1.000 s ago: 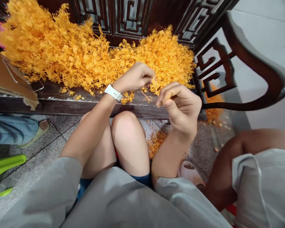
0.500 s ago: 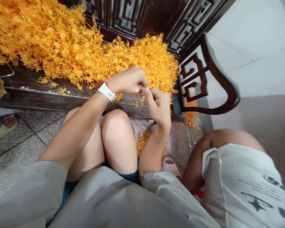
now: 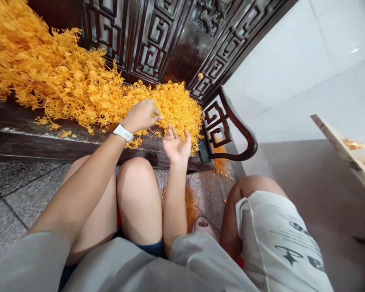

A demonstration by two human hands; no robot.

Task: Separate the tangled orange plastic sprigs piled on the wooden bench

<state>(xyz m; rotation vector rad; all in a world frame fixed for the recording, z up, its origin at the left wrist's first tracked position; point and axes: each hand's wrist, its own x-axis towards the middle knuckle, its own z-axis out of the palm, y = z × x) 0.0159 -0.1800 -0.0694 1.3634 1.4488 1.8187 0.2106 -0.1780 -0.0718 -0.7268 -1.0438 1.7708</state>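
Just above the front edge of a dark wooden bench (image 3: 48, 144), my left hand (image 3: 142, 115), with a white wristwatch (image 3: 123, 132), has its fingers bent and thumb near the index fingertip. Whatever it may pinch is too small to make out. My right hand (image 3: 177, 145) is beside it, palm up, fingers spread, holding nothing visible. Behind both hands is a long heap of yellow-orange plastic flower sprays (image 3: 88, 81) with thin, curly stems. A single yellow piece (image 3: 200, 76) shows against the carved bench back, apart from the heap; I cannot tell whether it is in the air.
The bench's curved armrest (image 3: 249, 150) rises at the right, with a dark phone-like object (image 3: 205, 152) beside it. Orange scraps (image 3: 192, 202) litter the tiled floor. Another person's leg in light shorts (image 3: 276, 231) is close on my right. A wooden board edge (image 3: 337, 150) appears far right.
My hands were together at the fingertips and have moved apart. The right hand has opened, palm up. A yellow piece now shows near the bench back. The view has shifted.
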